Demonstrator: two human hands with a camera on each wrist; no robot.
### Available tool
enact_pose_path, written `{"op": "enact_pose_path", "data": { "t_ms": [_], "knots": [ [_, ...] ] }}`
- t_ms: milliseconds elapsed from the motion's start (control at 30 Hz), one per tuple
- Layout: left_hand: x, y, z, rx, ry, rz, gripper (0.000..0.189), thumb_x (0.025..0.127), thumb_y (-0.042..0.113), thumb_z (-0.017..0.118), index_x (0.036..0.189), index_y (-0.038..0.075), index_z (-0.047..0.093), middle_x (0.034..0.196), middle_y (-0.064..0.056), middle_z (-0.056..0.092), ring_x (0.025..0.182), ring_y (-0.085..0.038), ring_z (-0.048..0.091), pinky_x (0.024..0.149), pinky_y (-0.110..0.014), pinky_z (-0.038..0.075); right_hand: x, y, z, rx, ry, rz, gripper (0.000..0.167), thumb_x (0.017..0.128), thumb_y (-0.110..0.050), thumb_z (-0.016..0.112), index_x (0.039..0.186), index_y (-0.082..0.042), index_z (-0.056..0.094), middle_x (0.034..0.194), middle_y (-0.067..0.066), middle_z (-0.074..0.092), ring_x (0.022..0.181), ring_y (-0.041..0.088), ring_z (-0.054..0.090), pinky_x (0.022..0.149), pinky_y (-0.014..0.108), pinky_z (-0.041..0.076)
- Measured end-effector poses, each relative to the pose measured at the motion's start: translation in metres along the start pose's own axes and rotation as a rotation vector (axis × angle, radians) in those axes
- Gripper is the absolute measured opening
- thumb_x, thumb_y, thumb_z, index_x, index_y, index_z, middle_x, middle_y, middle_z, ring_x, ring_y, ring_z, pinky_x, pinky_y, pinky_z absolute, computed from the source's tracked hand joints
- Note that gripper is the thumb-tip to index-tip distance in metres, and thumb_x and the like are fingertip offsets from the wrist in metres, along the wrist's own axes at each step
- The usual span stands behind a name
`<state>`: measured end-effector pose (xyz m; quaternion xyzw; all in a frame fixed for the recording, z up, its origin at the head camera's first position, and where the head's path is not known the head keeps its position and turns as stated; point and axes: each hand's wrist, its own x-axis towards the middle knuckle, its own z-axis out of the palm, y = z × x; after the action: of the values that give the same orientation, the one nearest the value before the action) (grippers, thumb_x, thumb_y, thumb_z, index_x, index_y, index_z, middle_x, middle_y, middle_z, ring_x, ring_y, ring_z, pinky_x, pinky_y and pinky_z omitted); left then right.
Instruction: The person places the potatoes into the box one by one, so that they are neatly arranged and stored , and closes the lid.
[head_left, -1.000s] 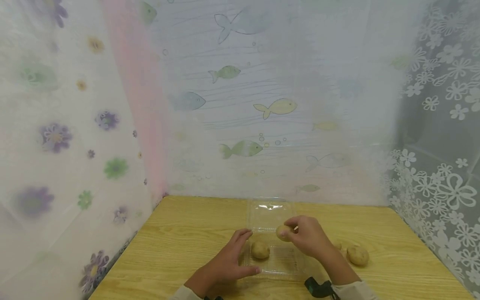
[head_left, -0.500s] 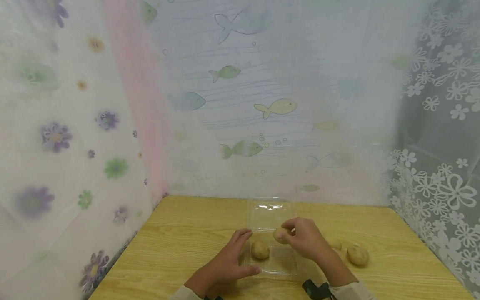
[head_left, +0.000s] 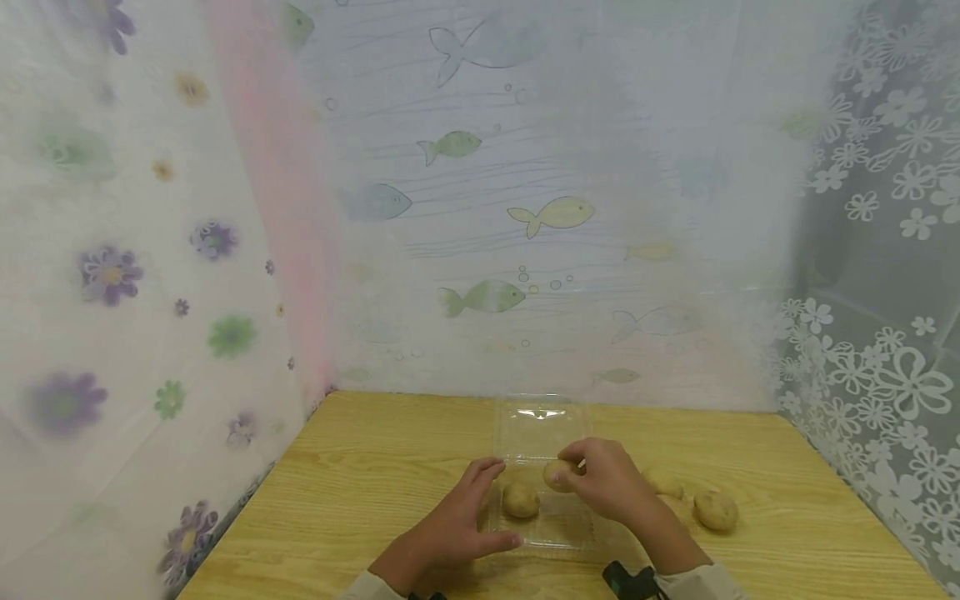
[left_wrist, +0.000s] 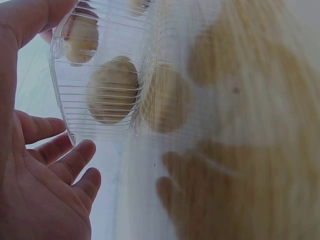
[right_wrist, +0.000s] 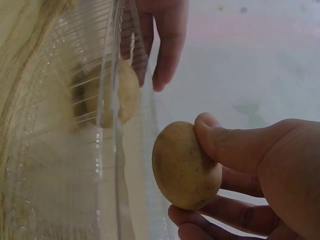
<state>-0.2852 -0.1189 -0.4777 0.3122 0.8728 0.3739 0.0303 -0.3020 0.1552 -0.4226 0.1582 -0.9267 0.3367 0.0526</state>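
A clear hinged plastic container stands on the table with its lid folded back. One potato lies inside, towards the left. My left hand spans the container's left side, thumb at the near edge, other fingers towards the far corner. In the left wrist view, those fingers are relaxed and spread beside the ribbed wall. Above the container's right half, my right hand holds a second potato. The right wrist view shows this potato pinched between thumb and fingers.
Right of the container, a potato rests on the wooden table; another potato beside it is partly hidden by my right forearm. Printed curtains hang around the table's back and sides.
My right hand has moved a little left and nearer, with the potato in its fingers. More of the potato behind my right forearm shows. My left hand stays put.
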Motion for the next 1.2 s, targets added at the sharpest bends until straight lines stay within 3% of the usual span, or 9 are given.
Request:
{"op": "enact_pose_path", "data": {
  "t_ms": [367,800,1200],
  "knots": [
    [0.001,-0.002,0.001,-0.008,0.004,0.005,0.102,0.090,0.060,0.073,0.165,0.013,0.023,0.168,-0.004,0.023,0.149,-0.034,0.038,0.111,-0.061,0.044,0.000,0.002,0.005,-0.036,-0.032,-0.049,0.028,0.087,-0.032,0.084,0.105,-0.010,0.080,0.103,0.001,0.077,0.083,0.013,0.069,0.071,0.035,0.059],
    [0.001,-0.003,0.001,-0.008,-0.001,0.006,0.102,0.091,0.060,0.073,0.165,0.012,0.022,0.168,-0.004,0.021,0.150,-0.035,0.037,0.112,-0.061,0.043,-0.001,0.002,0.009,-0.077,-0.054,-0.030,0.034,0.086,-0.037,0.085,0.107,-0.011,0.080,0.106,0.002,0.077,0.087,0.015,0.069,0.075,0.040,0.060],
    [0.001,-0.004,0.001,-0.001,0.004,0.009,0.101,0.091,0.060,0.073,0.165,0.013,0.023,0.168,-0.004,0.022,0.150,-0.033,0.037,0.112,-0.060,0.043,-0.001,0.003,0.012,-0.101,-0.048,-0.075,0.035,0.084,-0.035,0.087,0.106,-0.008,0.080,0.104,0.005,0.078,0.088,0.018,0.071,0.077,0.042,0.060]
  ]
}}
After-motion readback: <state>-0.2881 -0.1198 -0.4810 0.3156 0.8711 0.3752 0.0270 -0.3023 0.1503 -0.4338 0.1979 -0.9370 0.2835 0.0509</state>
